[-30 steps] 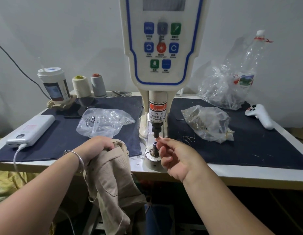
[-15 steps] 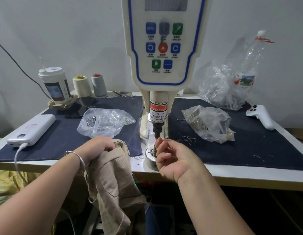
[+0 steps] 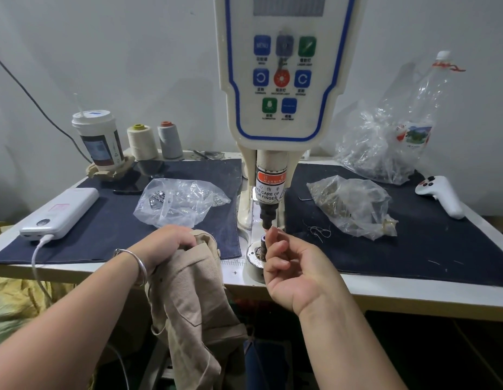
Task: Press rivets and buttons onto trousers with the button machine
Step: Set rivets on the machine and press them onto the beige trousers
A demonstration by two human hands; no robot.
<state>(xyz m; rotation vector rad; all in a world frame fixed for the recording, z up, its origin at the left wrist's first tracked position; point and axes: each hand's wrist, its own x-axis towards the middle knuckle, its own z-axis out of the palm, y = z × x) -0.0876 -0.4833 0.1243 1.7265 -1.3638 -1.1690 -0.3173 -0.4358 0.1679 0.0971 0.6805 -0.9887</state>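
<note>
Two hands in play: our left hand [image 3: 167,243] has its grip bunched tight on the beige trousers [image 3: 194,294], which hang off the desk [image 3: 413,294] edge at seven o'clock of the button machine [image 3: 281,88]. Our right hand [image 3: 295,266] pinches its fingertips [image 3: 271,235] narrow, right between the black upper punch [image 3: 266,215] and the lower die [image 3: 262,243]; whether a rivet sits in that pinch, we cannot tell. Clear bags of hardware lie at ten o'clock [image 3: 180,201] and two o'clock [image 3: 351,206] on the dark mats.

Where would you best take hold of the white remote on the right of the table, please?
Grip the white remote around its long plain handle, coming from above on the near right. It lies flat on the dark cloth with the buttoned head toward the machine and nothing crowding it.
</note>
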